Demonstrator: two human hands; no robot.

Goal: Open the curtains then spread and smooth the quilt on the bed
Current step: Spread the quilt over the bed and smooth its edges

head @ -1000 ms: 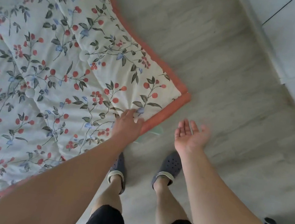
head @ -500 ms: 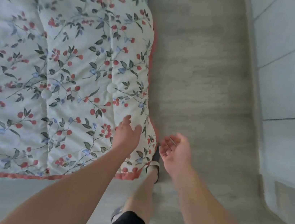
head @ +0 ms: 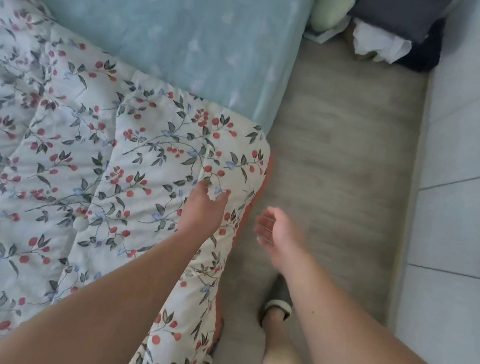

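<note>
The left hand pinched a fold of the floral quilt near the bed's right edge (teal sheet bare beyond), while the right hand hovered spread above the floor.

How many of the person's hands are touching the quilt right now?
1. The left hand grips the floral quilt near its right edge. The right hand hangs open over the floor, beside the quilt and apart from it.
</note>
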